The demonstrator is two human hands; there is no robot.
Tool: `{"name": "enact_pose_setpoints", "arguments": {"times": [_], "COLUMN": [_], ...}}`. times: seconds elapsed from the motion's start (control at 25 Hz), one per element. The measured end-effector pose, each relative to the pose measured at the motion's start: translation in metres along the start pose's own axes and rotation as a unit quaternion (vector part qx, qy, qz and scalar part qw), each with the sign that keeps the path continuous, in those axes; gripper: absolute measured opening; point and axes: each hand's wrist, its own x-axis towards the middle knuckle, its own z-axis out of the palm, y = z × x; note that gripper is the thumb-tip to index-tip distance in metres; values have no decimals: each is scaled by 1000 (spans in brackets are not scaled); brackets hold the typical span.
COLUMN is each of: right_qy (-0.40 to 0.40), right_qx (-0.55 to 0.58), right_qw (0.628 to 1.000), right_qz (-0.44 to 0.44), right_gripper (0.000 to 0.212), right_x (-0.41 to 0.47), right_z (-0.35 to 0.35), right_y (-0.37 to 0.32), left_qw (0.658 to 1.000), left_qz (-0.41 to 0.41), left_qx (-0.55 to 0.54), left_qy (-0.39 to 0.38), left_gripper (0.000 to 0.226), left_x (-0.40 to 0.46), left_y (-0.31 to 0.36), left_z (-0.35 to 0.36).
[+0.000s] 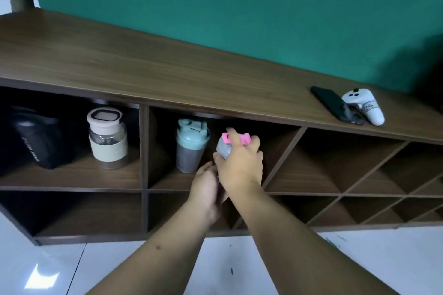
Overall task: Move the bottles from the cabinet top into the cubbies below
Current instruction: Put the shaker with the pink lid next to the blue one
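Observation:
My right hand [241, 163] grips a grey shaker bottle with a pink lid [224, 147] at the mouth of the upper middle cubby. My left hand [207, 187] cups the bottle from below, and most of its body is hidden by both hands. Just left of it in the same cubby stands a grey shaker with a teal lid [191, 145]. The upper left cubby holds a clear bottle with a cream lid and sleeve [107, 137] and a black bottle [38, 137] lying tilted. The wooden cabinet top [143, 64] carries no bottles.
A black phone [335, 108] and a white handheld controller [364, 109] lie on the right end of the cabinet top. Diagonal wine-rack cubbies [347, 170] fill the right side. The lower cubbies [91, 213] stand bare. A green wall rises behind, white floor tiles below.

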Motion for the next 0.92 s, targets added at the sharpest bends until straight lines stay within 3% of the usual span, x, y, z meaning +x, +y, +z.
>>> {"name": "enact_pose_setpoints", "arguments": {"times": [0.28, 0.44, 0.6, 0.76, 0.92], "right_qy": [11, 34, -18, -102, -99], "right_qx": [24, 104, 288, 374, 440], "right_qw": [999, 993, 936, 889, 856], "right_qz": [40, 51, 200, 245, 253], "right_gripper": [70, 100, 90, 83, 86], "right_x": [36, 11, -22, -18, -8], "right_z": [21, 30, 54, 67, 75], "right_y": [-3, 11, 40, 44, 41], "left_qw": [998, 993, 993, 998, 999], "left_qz": [38, 36, 30, 34, 27], "left_qx": [52, 112, 111, 50, 38], "left_qy": [-22, 5, 39, 24, 3], "left_gripper": [64, 48, 54, 40, 46], "left_x": [12, 17, 19, 15, 25], "left_y": [19, 23, 12, 0, -3], "left_z": [-2, -3, 0, 2, -1]}}
